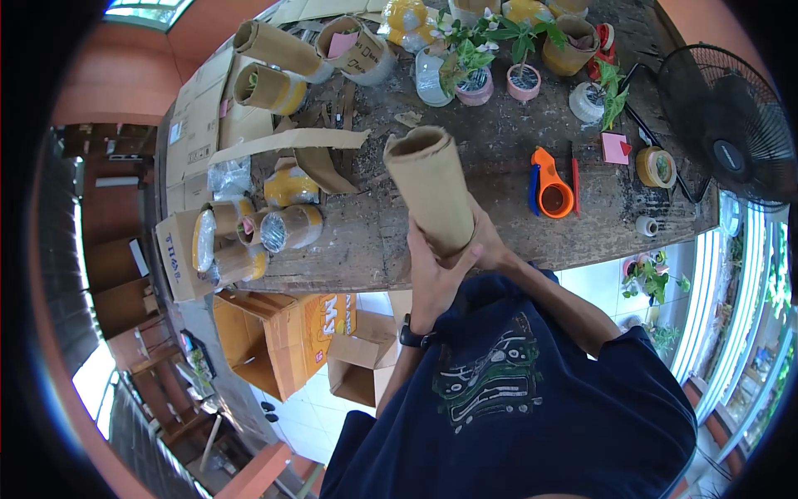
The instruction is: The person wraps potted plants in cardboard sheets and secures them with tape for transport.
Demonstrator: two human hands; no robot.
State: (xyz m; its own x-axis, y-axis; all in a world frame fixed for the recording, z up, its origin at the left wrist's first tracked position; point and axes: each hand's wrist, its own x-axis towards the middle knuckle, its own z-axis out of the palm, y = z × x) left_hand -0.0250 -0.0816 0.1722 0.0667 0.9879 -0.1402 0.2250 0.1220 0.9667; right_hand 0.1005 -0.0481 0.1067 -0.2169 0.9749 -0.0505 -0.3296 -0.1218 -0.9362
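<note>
A rolled cardboard tube (432, 191) stands tilted in front of my chest, its open top facing away from me. My left hand (436, 274), with a dark watch at the wrist, wraps round its lower end from the left. From the other side my right hand (489, 237) grips the same end, its fingers partly hidden behind the tube. Whatever is inside the tube cannot be made out. Beyond it on the wooden table (366, 241) lie curved cardboard strips (291, 141).
Potted plants (524, 79) and wrapped cardboard tubes (357, 54) stand along the far side. An orange tape dispenser (553, 187), a red pen-like item (574, 183) and pink notes (615, 148) lie rightward, near a black fan (727, 125). Cardboard boxes (283, 333) sit below the table edge.
</note>
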